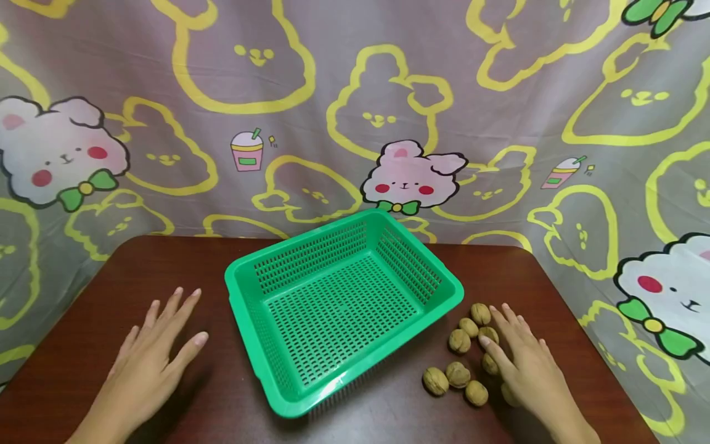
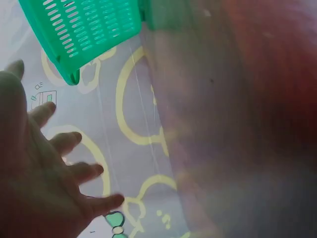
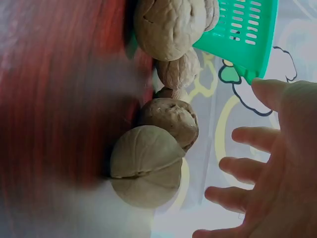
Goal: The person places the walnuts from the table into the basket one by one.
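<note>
A green plastic basket point(image 1: 344, 308) with slotted walls sits at an angle in the middle of the table, and nothing lies in it. To its right is a loose group of several walnuts point(image 1: 436, 382). My right hand point(image 1: 527, 364) hovers over the right side of that group with its fingers spread, hiding some nuts in part. In the right wrist view a walnut point(image 3: 146, 166) lies close by, apart from the fingertips. Left of the basket, my left hand point(image 1: 146, 364) has its fingers stretched out and holds nothing.
The dark reddish-brown wooden table point(image 1: 183, 259) has rounded far corners. Behind it and along the sides hangs a grey curtain point(image 1: 310, 135) with yellow outlines and cartoon rabbits. The basket's far corner stands near the table's back edge.
</note>
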`<state>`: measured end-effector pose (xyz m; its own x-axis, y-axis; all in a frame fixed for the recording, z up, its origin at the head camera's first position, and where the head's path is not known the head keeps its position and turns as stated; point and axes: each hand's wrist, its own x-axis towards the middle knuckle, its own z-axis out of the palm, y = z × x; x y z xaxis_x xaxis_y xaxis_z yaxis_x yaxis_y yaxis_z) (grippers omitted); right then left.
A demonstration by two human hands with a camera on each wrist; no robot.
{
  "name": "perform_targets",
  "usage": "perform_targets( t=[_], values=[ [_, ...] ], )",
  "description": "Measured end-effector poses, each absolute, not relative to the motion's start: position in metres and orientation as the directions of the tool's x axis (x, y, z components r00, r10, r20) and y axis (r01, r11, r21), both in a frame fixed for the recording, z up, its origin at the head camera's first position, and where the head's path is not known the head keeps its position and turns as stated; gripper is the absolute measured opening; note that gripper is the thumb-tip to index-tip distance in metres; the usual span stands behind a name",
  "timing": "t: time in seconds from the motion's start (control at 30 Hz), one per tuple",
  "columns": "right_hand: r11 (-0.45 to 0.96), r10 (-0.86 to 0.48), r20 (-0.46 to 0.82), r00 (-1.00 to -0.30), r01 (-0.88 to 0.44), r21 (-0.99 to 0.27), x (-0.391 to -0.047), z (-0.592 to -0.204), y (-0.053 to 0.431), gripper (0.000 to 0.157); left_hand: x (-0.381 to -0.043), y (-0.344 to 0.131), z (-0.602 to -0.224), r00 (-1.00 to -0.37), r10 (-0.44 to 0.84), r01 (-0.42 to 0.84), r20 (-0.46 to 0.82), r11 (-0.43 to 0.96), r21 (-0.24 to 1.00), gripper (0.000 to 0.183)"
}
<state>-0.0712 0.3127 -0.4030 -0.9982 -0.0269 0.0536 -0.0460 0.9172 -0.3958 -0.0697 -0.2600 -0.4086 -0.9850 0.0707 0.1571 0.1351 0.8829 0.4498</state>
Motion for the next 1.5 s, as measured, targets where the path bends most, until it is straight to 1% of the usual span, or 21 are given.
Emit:
perform_targets(
  t=[0.13,0.23,0.4,0.5,0.57,0.7,0.8,0.9,1.07,1.17,1.27,1.5],
  values=[
    [0.901,-0.037,0.084,-0.996,-0.069,-0.428,-0.069,-0.401,0.314,0.069,-0.082,-0.261,-0.405,-0.971,0.142,0.228,0.191,0.785,0.577,0.072],
    [0.893,-0.037,0.1,-0.994,-0.078,-0.443,-0.067,-0.401,0.315,0.068,-0.093,-0.261,-0.403,-0.956,0.192,0.292,0.221,0.705,0.647,0.077],
    [0.876,-0.045,0.136,-0.99,-0.104,-0.471,-0.066,-0.401,0.321,0.064,-0.11,-0.262,-0.405,-0.934,0.225,0.357,0.277,0.608,0.71,0.086],
    [0.871,-0.032,0.141,-0.989,-0.097,-0.481,-0.062,-0.402,0.324,0.063,-0.119,-0.263,-0.408,-0.924,0.236,0.382,0.301,0.55,0.743,0.088],
    [0.859,-0.017,0.116,-0.993,-0.074,-0.507,-0.058,-0.402,0.325,0.064,-0.124,-0.263,-0.409,-0.921,0.248,0.388,0.301,0.508,0.769,0.09],
    [0.812,0.021,0.001,-1.0,0.016,-0.583,-0.049,-0.403,0.327,0.068,-0.131,-0.263,-0.411,-0.918,0.264,0.391,0.297,0.464,0.795,0.093],
    [0.765,0.059,-0.118,-0.991,0.121,-0.632,-0.043,-0.405,0.331,0.069,-0.135,-0.263,-0.411,-0.91,0.271,0.409,0.314,0.462,0.787,0.09],
    [0.71,0.078,-0.181,-0.98,0.182,-0.681,-0.038,-0.411,0.334,0.067,-0.14,-0.262,-0.412,-0.896,0.282,0.439,0.344,0.441,0.783,0.085],
    [0.64,0.086,-0.17,-0.982,0.185,-0.746,-0.03,-0.422,0.338,0.061,-0.148,-0.259,-0.415,-0.881,0.292,0.467,0.373,0.401,0.788,0.08],
    [0.608,0.093,-0.204,-0.975,0.217,-0.763,-0.027,-0.425,0.341,0.06,-0.149,-0.258,-0.417,-0.883,0.288,0.461,0.371,0.386,0.799,0.078],
    [0.592,0.106,-0.245,-0.964,0.259,-0.763,-0.026,-0.426,0.343,0.059,-0.149,-0.256,-0.419,-0.884,0.289,0.456,0.367,0.364,0.812,0.076],
    [0.616,0.132,-0.256,-0.958,0.281,-0.736,-0.022,-0.428,0.344,0.052,-0.152,-0.253,-0.423,-0.877,0.313,0.459,0.364,0.324,0.827,0.075]
  ],
)
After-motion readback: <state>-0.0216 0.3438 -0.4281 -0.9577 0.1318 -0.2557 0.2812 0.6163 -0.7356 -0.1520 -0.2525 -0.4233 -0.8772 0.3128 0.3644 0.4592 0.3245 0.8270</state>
